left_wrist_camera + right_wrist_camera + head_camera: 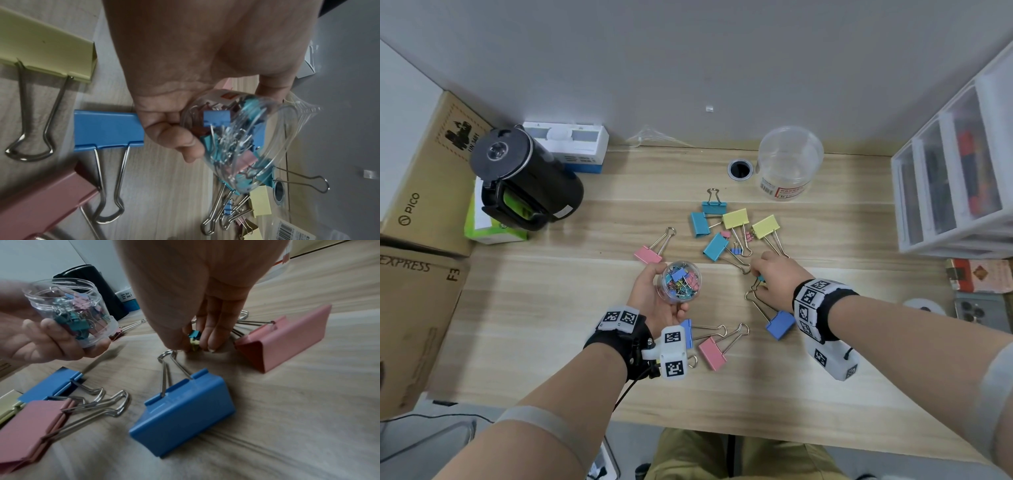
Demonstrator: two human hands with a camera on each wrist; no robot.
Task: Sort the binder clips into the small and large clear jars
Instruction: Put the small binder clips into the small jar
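Note:
My left hand (654,294) grips the small clear jar (681,281), tilted and holding several small coloured clips, just above the wooden table (585,308). The same jar (236,142) fills the left wrist view. To its right, my right hand (770,274) reaches down to the table. Its fingertips pinch small teal and yellow clips (194,339). Large clips lie scattered around: a blue one (780,323), a pink one (712,347), yellow ones (765,226) and teal ones (698,223). The large clear jar (789,161) stands upright at the back right, with no clips visible in it.
A black kettle (524,178) and cardboard boxes (421,171) line the left side. A white drawer unit (955,171) stands on the right, with a phone (976,310) in front of it. A cable hole (739,169) sits beside the large jar.

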